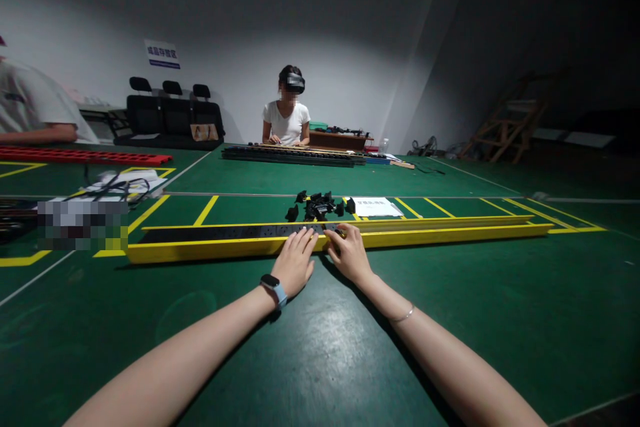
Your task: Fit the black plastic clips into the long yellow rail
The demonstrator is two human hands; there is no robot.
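Observation:
A long yellow channel (pixel 425 237) lies across the green table in front of me. Black socket modules (pixel 240 233) with small holes sit in a row along its left part. My left hand (pixel 296 255) rests flat with fingers stretched over the row and the near wall; it grips nothing. Just right of it, my right hand (pixel 350 252) has its fingers bent and closed around a black module at the row's right end, partly hidden by the fingers. Beyond the channel is a loose pile of black modules (pixel 320 204).
A white paper sign (pixel 379 207) lies behind the channel amid yellow tape lines. Cables and papers (pixel 130 181) lie on the left, near a red rail (pixel 85 156). A co-worker (pixel 287 120) sits opposite at dark rails (pixel 290 155); another person (pixel 40 103) is at far left.

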